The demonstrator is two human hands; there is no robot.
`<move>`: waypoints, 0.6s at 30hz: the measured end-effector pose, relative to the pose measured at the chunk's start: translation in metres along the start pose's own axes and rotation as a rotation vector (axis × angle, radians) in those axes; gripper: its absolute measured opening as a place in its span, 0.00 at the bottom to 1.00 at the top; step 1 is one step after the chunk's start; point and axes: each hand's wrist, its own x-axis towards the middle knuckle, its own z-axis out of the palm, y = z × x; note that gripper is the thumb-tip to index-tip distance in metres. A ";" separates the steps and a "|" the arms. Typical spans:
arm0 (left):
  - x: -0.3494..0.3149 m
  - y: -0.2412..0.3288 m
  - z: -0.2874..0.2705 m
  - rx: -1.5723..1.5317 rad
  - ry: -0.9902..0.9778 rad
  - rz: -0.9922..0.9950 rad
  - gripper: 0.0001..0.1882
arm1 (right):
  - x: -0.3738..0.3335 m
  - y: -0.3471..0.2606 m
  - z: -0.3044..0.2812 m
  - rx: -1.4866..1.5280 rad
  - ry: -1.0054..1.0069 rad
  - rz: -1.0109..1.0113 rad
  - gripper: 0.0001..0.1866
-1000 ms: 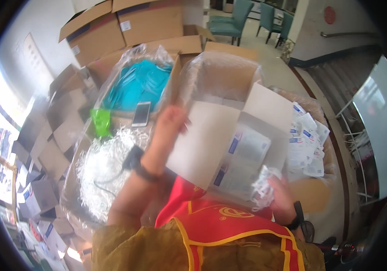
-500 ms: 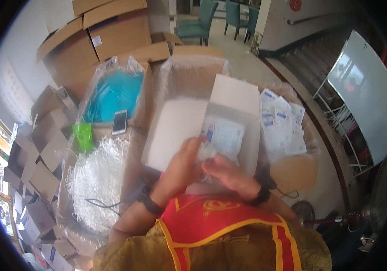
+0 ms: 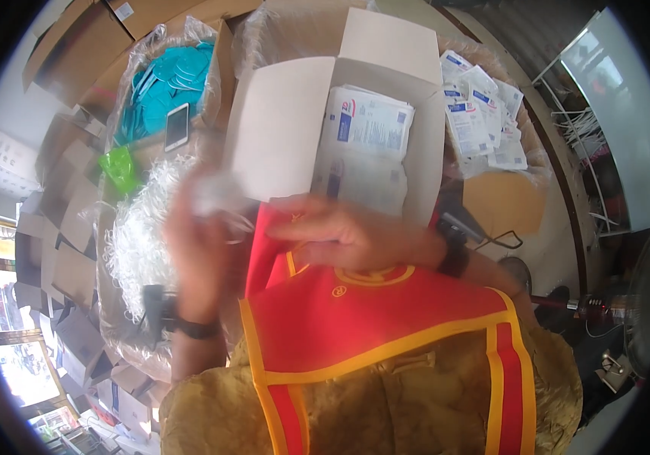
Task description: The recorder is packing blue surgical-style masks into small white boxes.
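A blurred white bundle [image 3: 221,196] seems to be held in the left hand [image 3: 196,246], near the loose strands [image 3: 136,250]; exact finger placement cannot be told. The right hand [image 3: 344,233] is held nearby, fingers loosely extended, nothing seen gripped. The bundle is judged light, limp, easily tangled, best pinched mid-length.

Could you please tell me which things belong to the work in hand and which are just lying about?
Seemingly in use:
blurred white item at left hand
open white box
packets inside
white strands

Seemingly lying about:
phone
green plastic
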 end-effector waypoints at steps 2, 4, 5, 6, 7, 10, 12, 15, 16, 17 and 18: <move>0.010 -0.041 -0.038 0.033 0.333 -0.184 0.21 | -0.009 -0.005 -0.021 0.061 -0.020 0.155 0.16; 0.008 -0.078 -0.090 0.272 0.557 -0.131 0.22 | -0.009 -0.008 -0.045 -0.024 -0.047 0.357 0.14; 0.015 -0.103 -0.113 0.429 0.475 -0.152 0.25 | -0.003 0.006 -0.064 -0.133 -0.042 0.449 0.14; 0.014 -0.112 -0.115 0.561 0.437 -0.181 0.28 | -0.004 0.020 -0.073 -0.233 -0.012 0.510 0.14; 0.012 -0.117 -0.117 0.698 0.402 -0.206 0.32 | -0.005 0.035 -0.080 -0.331 0.019 0.563 0.14; -0.006 -0.150 -0.118 0.740 0.168 -0.263 0.38 | -0.011 0.089 -0.085 -0.680 -0.088 0.564 0.15; -0.010 -0.139 -0.093 0.598 0.120 -0.195 0.31 | -0.008 0.112 -0.077 -0.737 -0.223 0.706 0.17; -0.003 -0.112 -0.054 0.332 0.022 -0.185 0.21 | -0.012 0.123 -0.066 -0.815 -0.347 0.788 0.20; 0.003 -0.098 -0.042 0.231 0.004 -0.131 0.19 | -0.016 0.123 -0.063 -0.835 -0.317 0.738 0.20; 0.007 -0.088 -0.031 0.188 -0.005 -0.092 0.17 | -0.019 0.119 -0.063 -0.835 -0.322 0.736 0.20; 0.007 -0.081 -0.021 0.133 -0.023 -0.083 0.16 | -0.021 0.113 -0.063 -0.804 -0.245 0.721 0.19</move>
